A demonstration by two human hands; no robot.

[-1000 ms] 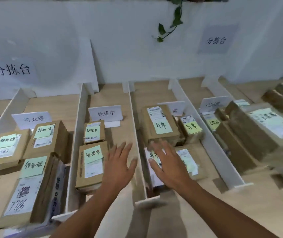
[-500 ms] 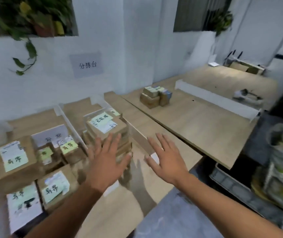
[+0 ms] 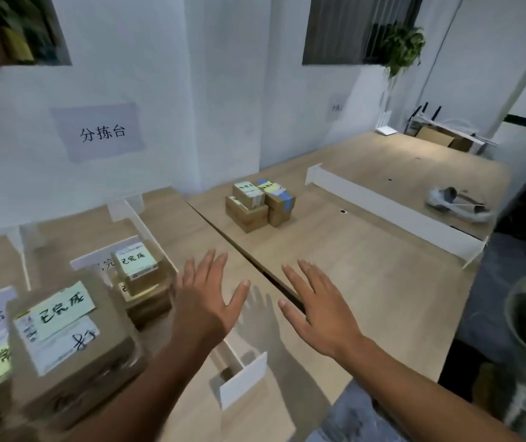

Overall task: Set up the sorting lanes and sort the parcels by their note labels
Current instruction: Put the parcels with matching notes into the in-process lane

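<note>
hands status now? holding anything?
Left hand: open, fingers spread, holding nothing.
Right hand: open, fingers spread, holding nothing.

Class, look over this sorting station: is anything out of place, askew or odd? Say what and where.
Yes: a small stack of labelled parcels sits on the neighbouring table, outside the white lane dividers, apart from the parcels in the lanes.

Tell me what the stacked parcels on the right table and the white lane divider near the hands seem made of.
The small brown stacked parcels look like matte cardboard: dull tan faces, sharp folded edges, paper notes on top. The white lane divider looks like thin, smooth rigid board, perhaps foam board or plastic; its plain matte faces leave that open.
</note>
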